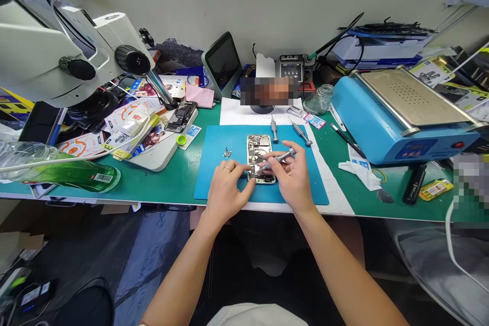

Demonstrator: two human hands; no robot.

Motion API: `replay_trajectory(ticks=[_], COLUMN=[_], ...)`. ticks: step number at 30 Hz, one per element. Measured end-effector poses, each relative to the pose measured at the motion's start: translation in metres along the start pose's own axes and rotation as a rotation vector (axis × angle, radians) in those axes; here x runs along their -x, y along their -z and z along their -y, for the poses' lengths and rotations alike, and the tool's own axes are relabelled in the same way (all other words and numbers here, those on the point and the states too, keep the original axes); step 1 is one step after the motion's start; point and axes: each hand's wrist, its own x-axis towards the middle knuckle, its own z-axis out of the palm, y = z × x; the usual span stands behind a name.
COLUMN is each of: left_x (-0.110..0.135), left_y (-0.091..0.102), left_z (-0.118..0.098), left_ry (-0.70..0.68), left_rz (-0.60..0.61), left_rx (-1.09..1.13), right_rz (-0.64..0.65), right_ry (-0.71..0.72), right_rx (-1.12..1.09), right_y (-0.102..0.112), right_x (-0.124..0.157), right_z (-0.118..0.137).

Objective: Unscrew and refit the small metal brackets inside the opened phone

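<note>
An opened phone (259,152) lies with its insides showing on a blue work mat (217,163). My left hand (227,191), a ring on one finger, rests at the phone's lower left edge with its fingers pinched against it. My right hand (291,175) grips a grey metal screwdriver (281,157) whose tip points down at the phone's lower part. A small loose metal part (227,152) lies on the mat left of the phone.
Two more screwdrivers (274,130) lie on the mat behind the phone. A white microscope (57,41) stands at left over boxes and another opened phone (181,117). A blue heating machine (401,112) sits at right, a small screen (222,63) at the back, a green bottle (64,173) near the left edge.
</note>
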Motion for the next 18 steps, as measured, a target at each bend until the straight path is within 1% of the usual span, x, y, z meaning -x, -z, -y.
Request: replay_trajectory(ticks=[6, 18], left_x=[-0.0008, 0.0002], left_y=[-0.0024, -0.0041], left_z=[0.0040, 0.0043], left_ry=[-0.067, -0.078], left_rz=[0.015, -0.001], left_rx=[0.052, 0.037], right_rz=[0.033, 0.043], right_ry=[0.010, 0.022], right_rx=[-0.028, -0.048], right_y=[-0.0001, -0.0003], right_x=[0.0022, 0.0037], right_z=[0.0013, 0.0025])
